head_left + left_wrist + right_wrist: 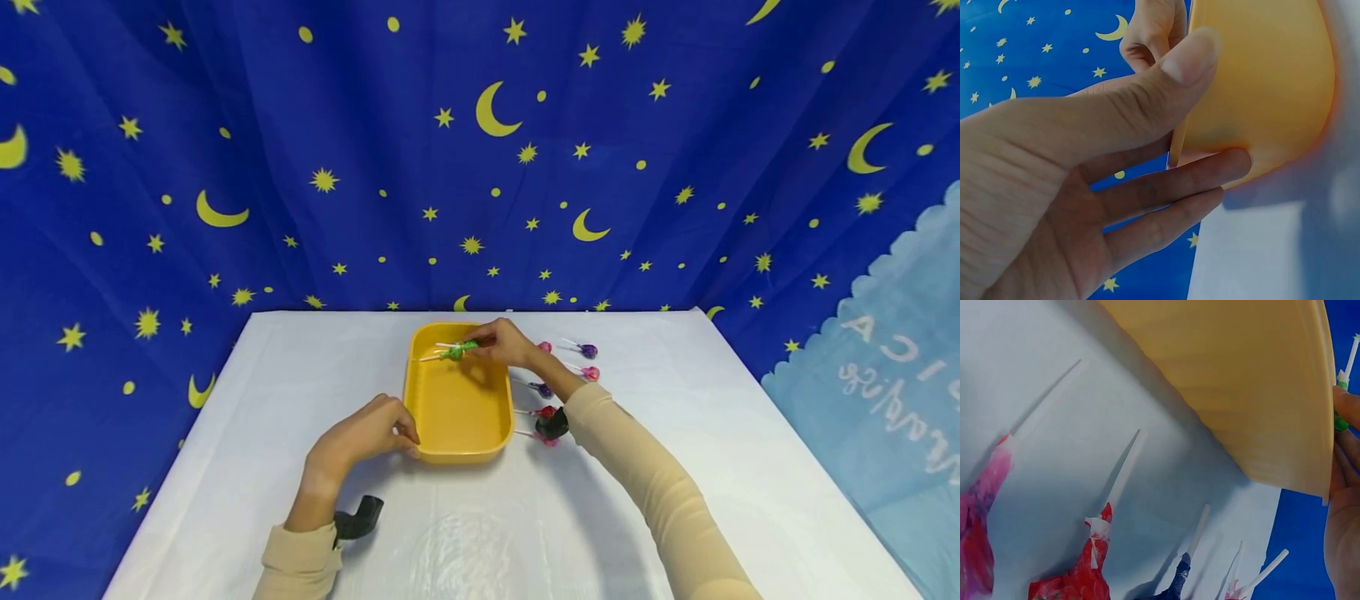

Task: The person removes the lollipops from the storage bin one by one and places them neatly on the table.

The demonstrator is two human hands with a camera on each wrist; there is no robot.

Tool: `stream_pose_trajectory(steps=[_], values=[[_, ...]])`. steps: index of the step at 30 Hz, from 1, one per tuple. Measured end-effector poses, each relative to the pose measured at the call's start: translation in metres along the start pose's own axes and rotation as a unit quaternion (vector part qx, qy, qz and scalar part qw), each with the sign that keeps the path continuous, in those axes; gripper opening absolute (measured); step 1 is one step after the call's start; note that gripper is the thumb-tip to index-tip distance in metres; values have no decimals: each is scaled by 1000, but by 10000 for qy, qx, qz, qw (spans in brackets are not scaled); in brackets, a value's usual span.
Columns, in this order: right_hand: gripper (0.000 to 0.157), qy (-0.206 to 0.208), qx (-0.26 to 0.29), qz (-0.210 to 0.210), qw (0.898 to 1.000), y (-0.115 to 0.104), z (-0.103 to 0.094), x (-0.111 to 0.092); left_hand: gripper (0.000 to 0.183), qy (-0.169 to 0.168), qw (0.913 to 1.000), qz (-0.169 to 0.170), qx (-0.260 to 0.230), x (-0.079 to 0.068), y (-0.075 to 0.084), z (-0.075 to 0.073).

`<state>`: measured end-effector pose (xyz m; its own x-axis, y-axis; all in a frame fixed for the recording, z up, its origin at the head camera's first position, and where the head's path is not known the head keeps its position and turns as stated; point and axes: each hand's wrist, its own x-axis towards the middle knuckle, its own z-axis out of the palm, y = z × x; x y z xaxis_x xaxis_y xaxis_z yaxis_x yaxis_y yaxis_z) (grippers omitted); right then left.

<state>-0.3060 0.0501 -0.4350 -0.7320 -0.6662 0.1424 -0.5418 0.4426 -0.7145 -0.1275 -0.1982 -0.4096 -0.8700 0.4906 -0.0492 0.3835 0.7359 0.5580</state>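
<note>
A yellow plastic tray (459, 457) stands on the white table. My left hand (367, 437) grips its near left corner; in the left wrist view the thumb lies over the rim and the fingers (1179, 181) are against the outer wall. Over the tray's far right part, my right hand (506, 342) pinches a green-wrapped lollipop (469, 345), its white stick pointing left. Another green lollipop (453, 353) shows right beside it; whether it is also held I cannot tell. The right wrist view shows only part of the hand (1344, 469) behind the tray's rim.
Several lollipops lie right of the tray, sticks toward it: a purple one (588, 352), a pink one (591, 373), a red one (1085, 569) and others, some partly hidden by the right arm. A blue curtain (360, 125) with stars and moons hangs behind the table (675, 433).
</note>
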Motion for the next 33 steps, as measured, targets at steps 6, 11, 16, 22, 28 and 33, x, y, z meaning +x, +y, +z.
stream_pose_trajectory(steps=[6, 11, 16, 22, 28, 33], values=[[24, 252, 177, 69, 9995, -1, -5, -6, 8, 51, 9999, 7, 135, 0, 0, 1], [24, 407, 515, 348, 9972, -3, -11, -15, 9, 42, 9998, 137, 103, 0, -1, 3], [24, 497, 483, 254, 9973, 0, -16, -29, 9, -30, 9998, 216, -45, 0, -1, 6], [24, 671, 455, 61, 9967, 9, -24, -44, 9, -11, 9998, 209, 14, 1, 1, 6], [26, 631, 680, 254, 9954, 8, -35, -60, 10, 45, 9998, 117, 130, -3, 5, 3], [27, 706, 429, 316, 9961, 20, -43, -76, 11, 86, 9998, 30, 199, -3, 6, 3]])
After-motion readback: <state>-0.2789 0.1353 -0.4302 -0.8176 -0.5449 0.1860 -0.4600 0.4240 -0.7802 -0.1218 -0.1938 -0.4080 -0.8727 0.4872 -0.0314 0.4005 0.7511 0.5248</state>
